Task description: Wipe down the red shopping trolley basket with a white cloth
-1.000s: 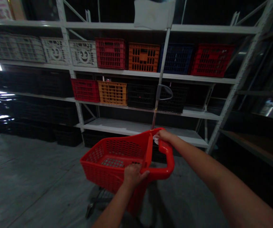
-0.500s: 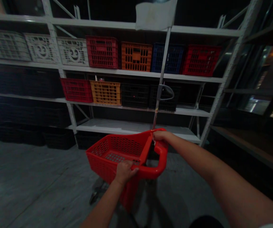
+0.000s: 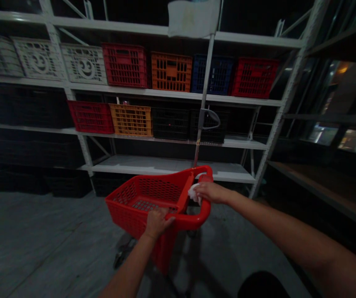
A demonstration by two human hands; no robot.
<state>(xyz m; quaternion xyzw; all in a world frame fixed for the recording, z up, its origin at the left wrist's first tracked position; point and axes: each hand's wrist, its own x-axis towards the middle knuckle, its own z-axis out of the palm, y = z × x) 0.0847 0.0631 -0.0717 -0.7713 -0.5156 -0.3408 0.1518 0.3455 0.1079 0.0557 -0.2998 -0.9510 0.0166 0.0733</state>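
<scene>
A red plastic shopping cart stands in front of me, its basket pointing to the left. My left hand is closed over the near rim of the cart, where the basket meets the handle. On the handle's right side lies my right hand, closed on a crumpled white cloth or tissue that pokes out under the fingers. The inside of the basket shows only its perforated floor. A metal pole with a grey loop grip and a whitish flag rises from the cart's far side.
A white metal rack faces me, carrying white, red, orange, blue, yellow and black crates. Dark crates sit low at the left. Another shelf unit runs along the right. The floor is grey.
My right hand has slid from the far corner of the handle back toward me along the bar, and the white cloth now shows. The whole view has shifted slightly; my left hand keeps its place.
</scene>
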